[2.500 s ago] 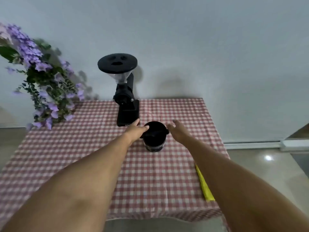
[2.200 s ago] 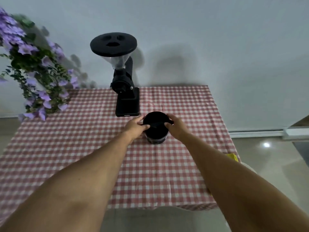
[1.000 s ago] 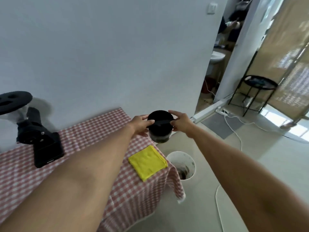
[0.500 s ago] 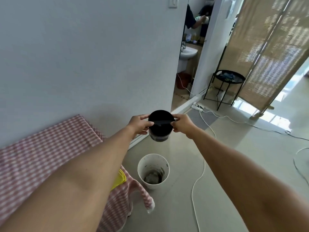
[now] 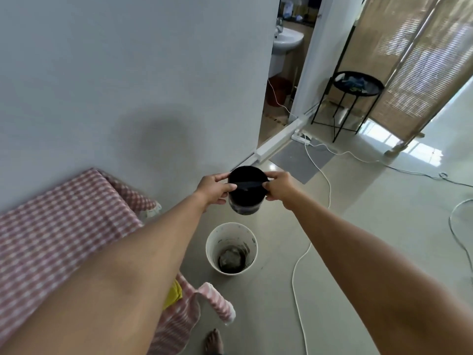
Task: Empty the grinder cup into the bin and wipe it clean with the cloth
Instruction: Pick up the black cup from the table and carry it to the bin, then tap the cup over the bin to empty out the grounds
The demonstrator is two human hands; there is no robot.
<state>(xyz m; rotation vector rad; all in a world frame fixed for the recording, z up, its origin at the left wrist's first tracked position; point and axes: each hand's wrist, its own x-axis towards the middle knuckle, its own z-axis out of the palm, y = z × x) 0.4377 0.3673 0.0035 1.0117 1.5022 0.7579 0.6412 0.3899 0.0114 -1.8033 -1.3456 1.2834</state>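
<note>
Both hands hold the grinder cup (image 5: 246, 193) upright in the air, off the table and above the floor. It is a clear cup with a black lid on top. My left hand (image 5: 214, 188) grips its left side, thumb on the lid. My right hand (image 5: 279, 185) pinches the lid's right edge. The white bin (image 5: 231, 247) stands on the floor just below and nearer to me, with dark waste at its bottom. A corner of the yellow cloth (image 5: 174, 293) shows under my left forearm, on the table's edge.
The table with its red checked tablecloth (image 5: 58, 224) is at the left against the wall. White cables (image 5: 302, 260) trail across the floor at the right. A black side table (image 5: 355, 84) and a doorway stand further back. A bare foot (image 5: 213, 342) shows at the bottom.
I lifted the cup from the table with both hands and turned right, carrying it out past the table edge. Over the last half second it has stayed above the bin.
</note>
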